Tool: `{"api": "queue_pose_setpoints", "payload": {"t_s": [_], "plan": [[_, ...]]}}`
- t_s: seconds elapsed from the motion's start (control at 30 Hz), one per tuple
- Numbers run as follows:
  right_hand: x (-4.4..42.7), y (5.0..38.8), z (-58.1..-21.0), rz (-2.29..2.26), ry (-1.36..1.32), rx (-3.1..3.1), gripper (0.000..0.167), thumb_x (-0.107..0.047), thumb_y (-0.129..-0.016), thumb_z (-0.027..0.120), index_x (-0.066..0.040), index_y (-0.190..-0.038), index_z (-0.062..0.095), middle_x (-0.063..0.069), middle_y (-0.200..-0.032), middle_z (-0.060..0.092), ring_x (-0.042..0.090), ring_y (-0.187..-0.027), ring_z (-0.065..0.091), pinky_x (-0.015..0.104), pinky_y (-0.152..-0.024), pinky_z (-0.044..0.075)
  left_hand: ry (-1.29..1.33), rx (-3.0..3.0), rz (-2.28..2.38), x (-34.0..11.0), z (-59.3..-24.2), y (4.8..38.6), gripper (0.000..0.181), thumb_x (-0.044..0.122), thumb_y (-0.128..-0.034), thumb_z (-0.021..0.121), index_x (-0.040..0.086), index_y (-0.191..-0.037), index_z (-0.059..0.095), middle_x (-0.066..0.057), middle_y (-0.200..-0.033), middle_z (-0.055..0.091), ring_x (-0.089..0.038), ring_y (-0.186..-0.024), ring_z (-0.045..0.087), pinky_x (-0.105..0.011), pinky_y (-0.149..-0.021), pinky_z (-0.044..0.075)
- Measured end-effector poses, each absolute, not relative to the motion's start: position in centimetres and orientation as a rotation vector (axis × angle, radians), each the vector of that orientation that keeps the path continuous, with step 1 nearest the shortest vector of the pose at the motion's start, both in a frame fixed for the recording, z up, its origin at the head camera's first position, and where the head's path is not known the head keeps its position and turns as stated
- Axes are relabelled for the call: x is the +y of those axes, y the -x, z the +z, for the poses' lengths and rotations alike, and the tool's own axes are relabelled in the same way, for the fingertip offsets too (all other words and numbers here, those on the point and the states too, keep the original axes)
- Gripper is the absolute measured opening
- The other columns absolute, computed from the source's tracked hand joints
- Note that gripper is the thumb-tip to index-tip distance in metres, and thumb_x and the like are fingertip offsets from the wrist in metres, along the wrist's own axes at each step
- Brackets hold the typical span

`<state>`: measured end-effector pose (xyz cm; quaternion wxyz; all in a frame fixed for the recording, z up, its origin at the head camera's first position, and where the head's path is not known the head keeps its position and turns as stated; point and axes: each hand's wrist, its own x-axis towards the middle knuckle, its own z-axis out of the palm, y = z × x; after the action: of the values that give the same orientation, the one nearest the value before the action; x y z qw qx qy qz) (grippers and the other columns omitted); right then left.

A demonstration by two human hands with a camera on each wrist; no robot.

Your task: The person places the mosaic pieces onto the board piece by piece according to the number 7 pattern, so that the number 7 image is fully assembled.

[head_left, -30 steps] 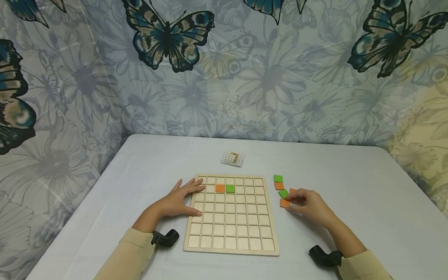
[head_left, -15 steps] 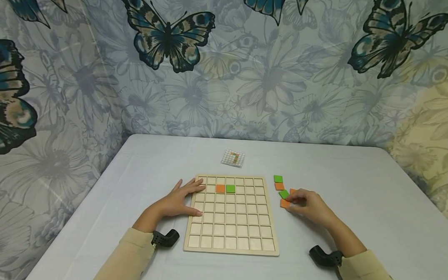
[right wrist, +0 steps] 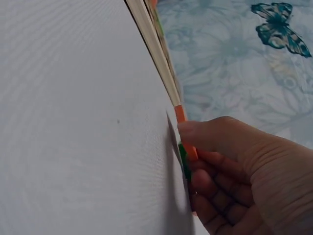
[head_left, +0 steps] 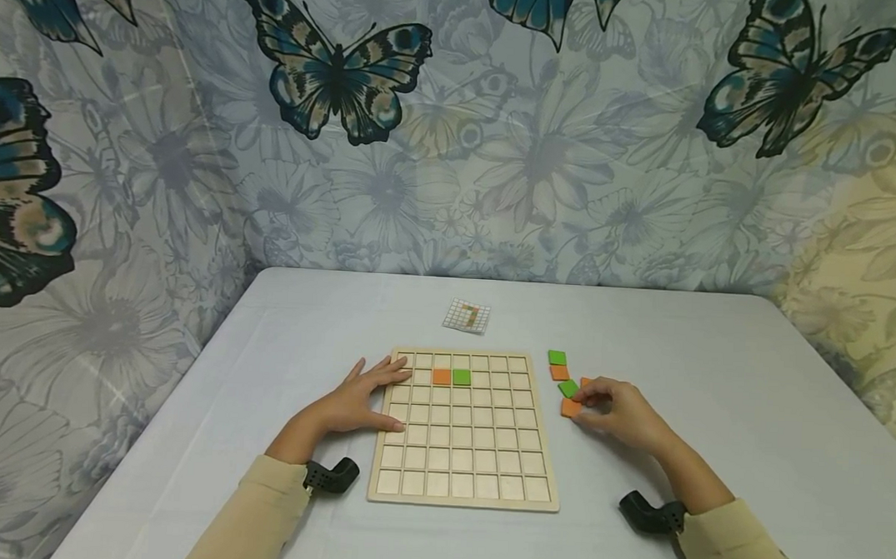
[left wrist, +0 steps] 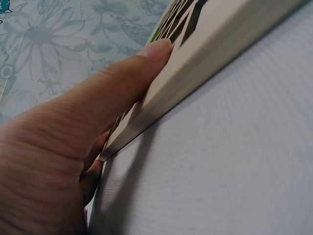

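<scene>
Held in the right hand (head_left: 622, 410): one thin, flat, bright orange square tile (right wrist: 179, 112), straight-edged and evenly coloured, pinched between thumb and curled fingers, one end sticking out past the thumb. Material of tile: cannot tell.

Just ahead of the right fingertips: one green square tile (head_left: 567, 389), turned at a slant. Partly hidden behind the same fingers: a second orange tile (head_left: 585, 381). Farther beyond the right hand, close together: a third orange tile (head_left: 559, 373) and a second green tile (head_left: 557, 358).

Touched by the left hand (head_left: 348, 404), fingers spread, thumb apart, gripping nothing: left edge of one pale wooden square board (head_left: 463, 504), flat-rimmed, with recessed cells divided by thin ridges. Set in neighbouring cells, to the right of the left fingertips, second row from the far side: one orange inlaid tile (head_left: 442, 377), one green inlaid tile (head_left: 462, 378).

Beyond both hands, past the board: one small white card (head_left: 467, 316), printed with a grid and a hooked coloured figure. Beneath both hands: one white-covered table (head_left: 184, 468).
</scene>
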<state>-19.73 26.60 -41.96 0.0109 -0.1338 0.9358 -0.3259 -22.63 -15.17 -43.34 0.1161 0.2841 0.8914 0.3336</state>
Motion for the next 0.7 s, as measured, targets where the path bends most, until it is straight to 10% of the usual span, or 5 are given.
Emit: {"api": "queue_pose_setpoints", "payload": {"t_s": [0.7], "plan": [[25.0, 20.9, -40.7, -1.103, 0.513, 2.861, 0.024, -0.008, -0.077, 0.072, 0.000, -0.099, 0.067, 0.011, -0.100, 0.068, 0.017, -0.089, 0.062, 0.031, -0.083, 0.054, -0.834, 2.609, 0.988, -15.2, -43.4, 22.6, 0.083, 0.042, -0.0716, 0.078, 0.015, -0.141, 0.042, -0.004, -0.155, 0.022, -0.027, -0.146, 0.008, -0.051, -0.117, -0.011]]}}
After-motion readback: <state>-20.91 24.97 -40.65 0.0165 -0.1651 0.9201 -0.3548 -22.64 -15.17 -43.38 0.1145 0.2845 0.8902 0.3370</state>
